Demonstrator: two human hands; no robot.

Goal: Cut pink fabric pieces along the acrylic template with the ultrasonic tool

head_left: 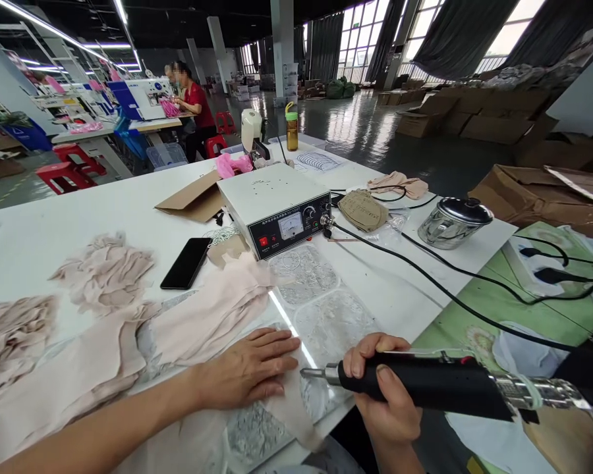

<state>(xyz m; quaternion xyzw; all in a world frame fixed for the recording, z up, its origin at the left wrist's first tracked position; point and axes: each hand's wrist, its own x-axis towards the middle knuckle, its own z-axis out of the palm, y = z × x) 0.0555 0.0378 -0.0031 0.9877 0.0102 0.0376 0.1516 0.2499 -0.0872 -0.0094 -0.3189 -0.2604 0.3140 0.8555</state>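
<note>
My left hand [257,365] lies flat, palm down, on a strip of pale pink fabric [294,408] spread over a patterned board [326,316]. In my right hand [388,395] is a black ultrasonic welding gun [425,382], its fingers wrapped around the body. The gun's narrow metal tip points left, close to the left fingertips and the fabric; whether it touches cannot be made out. Stacked pale fabric pieces [212,309] lie beyond my left hand, with more layers [84,362] under and beside the forearm. Crumpled fabric piles [106,270] sit farther left.
A control box [277,204] with a dial stands mid-table, cabled on its right side. Around it are a phone [186,263], cardboard [190,197], a lidded metal pot [452,224] and a bottle [291,130]. Black cables [449,296] cross the right side. A person [192,99] sits at a sewing machine behind.
</note>
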